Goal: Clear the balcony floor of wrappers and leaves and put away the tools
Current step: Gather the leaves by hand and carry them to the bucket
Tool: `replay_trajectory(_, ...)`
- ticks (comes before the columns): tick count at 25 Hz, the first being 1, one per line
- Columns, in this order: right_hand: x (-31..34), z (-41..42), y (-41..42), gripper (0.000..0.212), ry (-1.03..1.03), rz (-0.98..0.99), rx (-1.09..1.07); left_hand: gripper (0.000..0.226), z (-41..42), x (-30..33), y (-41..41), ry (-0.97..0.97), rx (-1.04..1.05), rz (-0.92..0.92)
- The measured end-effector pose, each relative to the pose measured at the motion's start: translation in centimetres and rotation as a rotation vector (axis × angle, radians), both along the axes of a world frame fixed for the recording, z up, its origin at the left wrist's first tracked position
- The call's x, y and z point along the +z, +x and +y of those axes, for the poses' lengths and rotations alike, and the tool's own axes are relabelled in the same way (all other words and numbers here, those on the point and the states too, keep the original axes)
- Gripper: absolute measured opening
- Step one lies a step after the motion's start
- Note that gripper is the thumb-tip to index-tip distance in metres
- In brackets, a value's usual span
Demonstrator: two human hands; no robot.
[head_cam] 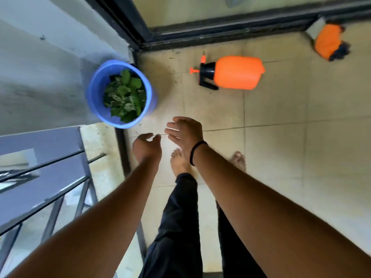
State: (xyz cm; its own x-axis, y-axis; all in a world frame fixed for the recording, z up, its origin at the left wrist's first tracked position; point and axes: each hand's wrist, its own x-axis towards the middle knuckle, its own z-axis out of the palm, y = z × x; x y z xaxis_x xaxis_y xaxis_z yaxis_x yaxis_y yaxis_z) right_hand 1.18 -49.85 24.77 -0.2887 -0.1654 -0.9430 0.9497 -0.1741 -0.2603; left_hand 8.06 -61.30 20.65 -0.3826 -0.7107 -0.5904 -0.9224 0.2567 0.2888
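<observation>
no readable text, labels, brands or numbers anywhere in view, nothing legible on any object

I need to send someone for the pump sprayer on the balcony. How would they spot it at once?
Start at the black door track along the far edge of the tiled floor. Just in front of it lies the sprayer, on its side. It is a plain orange bottle with a black pump head and orange nozzle, unlike the blue bucket of leaves to its left.

Single head-worn wide-angle view, looking steeply down past both forearms, tiled floor [281,109] well below
</observation>
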Motion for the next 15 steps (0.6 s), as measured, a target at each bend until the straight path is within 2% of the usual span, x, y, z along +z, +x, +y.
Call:
replay_trajectory(2,1.4,5.3,1.8,0.039,0.021,-0.044,-0.097,0.024,4.1,2.2,0.8,0.088,-0.111,0.005)
replay_trajectory(4,3.1,11.4,3.5,0.029,0.219,0.001,-0.157,0.020,9.1,5.4,0.9,0.251,-0.289,0.013)
replay_trajectory(6,6.6,17.4,5.2,0.023,0.447,0.093,-0.111,0.003,13.9,10.3,0.9,0.461,-0.495,0.055)
replay_trajectory(7,9.2,20.2,6.2,0.022,0.490,0.110,-0.104,0.012,16.1,13.5,0.9,0.568,-0.572,0.066)
replay_trajectory(8,12.4,22.9,7.3,0.020,0.494,0.124,-0.137,0.012,18.1,16.7,0.8,0.663,-0.624,0.078)
replay_trajectory(10,18.3,27.3,9.4,0.013,0.483,0.136,-0.216,0.005,20.8,22.7,0.3,0.728,-0.735,0.081)
replay_trajectory(14,28.8,35.9,14.4,0.017,0.507,0.189,-0.460,0.011,26.4,33.2,0.2,0.795,-0.845,0.059)
replay_trajectory(15,31.2,37.9,15.8,0.018,0.508,0.217,-0.521,0.022,27.9,35.6,0.3,0.820,-0.851,0.062)
